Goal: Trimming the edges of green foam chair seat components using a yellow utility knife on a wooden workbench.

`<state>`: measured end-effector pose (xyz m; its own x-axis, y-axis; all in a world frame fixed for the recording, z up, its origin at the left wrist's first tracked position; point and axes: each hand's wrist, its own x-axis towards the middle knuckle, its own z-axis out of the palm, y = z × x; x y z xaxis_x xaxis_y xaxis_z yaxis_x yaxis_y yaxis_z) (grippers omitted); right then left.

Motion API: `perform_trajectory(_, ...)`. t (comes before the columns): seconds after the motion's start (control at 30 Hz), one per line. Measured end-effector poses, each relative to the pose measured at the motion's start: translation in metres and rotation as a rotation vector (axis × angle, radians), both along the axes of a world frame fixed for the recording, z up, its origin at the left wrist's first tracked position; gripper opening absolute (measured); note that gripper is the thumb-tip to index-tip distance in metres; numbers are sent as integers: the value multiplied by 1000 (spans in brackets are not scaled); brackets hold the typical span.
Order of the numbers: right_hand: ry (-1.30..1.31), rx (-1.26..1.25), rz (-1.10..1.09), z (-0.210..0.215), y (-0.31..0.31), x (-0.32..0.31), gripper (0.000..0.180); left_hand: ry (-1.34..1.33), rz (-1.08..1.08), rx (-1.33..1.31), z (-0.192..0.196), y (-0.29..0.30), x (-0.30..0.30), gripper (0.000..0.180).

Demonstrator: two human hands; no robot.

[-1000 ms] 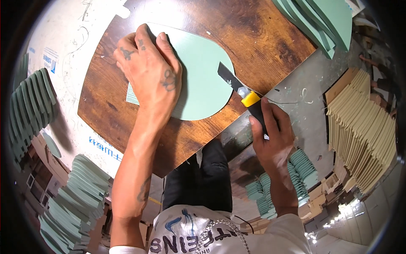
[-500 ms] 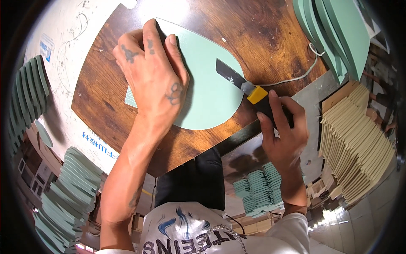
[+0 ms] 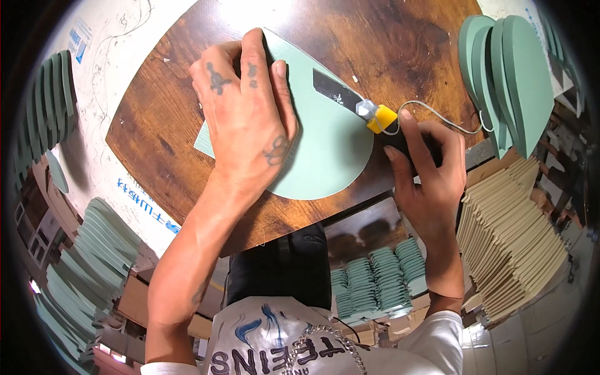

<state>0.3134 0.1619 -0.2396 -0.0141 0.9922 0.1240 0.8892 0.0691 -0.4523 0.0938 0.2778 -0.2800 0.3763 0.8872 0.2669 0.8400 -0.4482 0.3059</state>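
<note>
A pale green, rounded panel [image 3: 328, 150] lies on the brown wood-grain board. My left hand [image 3: 244, 112] lies across its left part, thumb on the panel and the other fingers bent over towards its left side; their tips are partly hidden. In my right hand [image 3: 431, 159] is a snap-off utility knife [image 3: 384, 119] with a yellow and black handle, fingers wrapped round the grip. Its wide dark blade reaches left over the panel's right edge, with small light crumbs on it. Whether the blade touches the panel I cannot tell.
A thin pale cord [image 3: 447, 126] loops from near the knife towards green curved pieces [image 3: 522, 81] at the right. The wood-grain board [image 3: 156, 137] rests on a white surface. Stacks of green pieces [image 3: 90, 250] stand left, beige pieces [image 3: 509, 234] right.
The panel and my left hand now appear slightly further right. The knife and right hand have shifted a little up and right, and the blade sits nearer the panel's upper right edge.
</note>
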Motion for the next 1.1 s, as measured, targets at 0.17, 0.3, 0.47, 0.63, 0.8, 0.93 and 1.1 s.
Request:
perform_trajectory(0.17,27,-61,3,1,-17,1,54,-165,-281,-77,-3,29,-8,34)
perform_trajectory(0.3,10,-99,-21,1,-42,-11,53,37,-88,90,0,29,3,28)
perform_trajectory(0.47,-3,-98,-11,5,-31,-11,53,-2,120,24,-6,-4,-13,25)
perform_trajectory(0.63,-25,-51,36,-2,-18,-6,54,-53,69,20,-5,-3,-12,22)
perform_trajectory(0.8,-13,-24,88,-6,20,-11,54,-37,84,0,-2,-4,-16,24)
perform_trajectory(0.93,-9,119,102,-21,62,-15,43,-50,99,0,-1,-5,-14,26)
perform_trajectory(1.1,43,302,17,-27,127,-8,34,-55,106,-11,0,-4,-11,27)
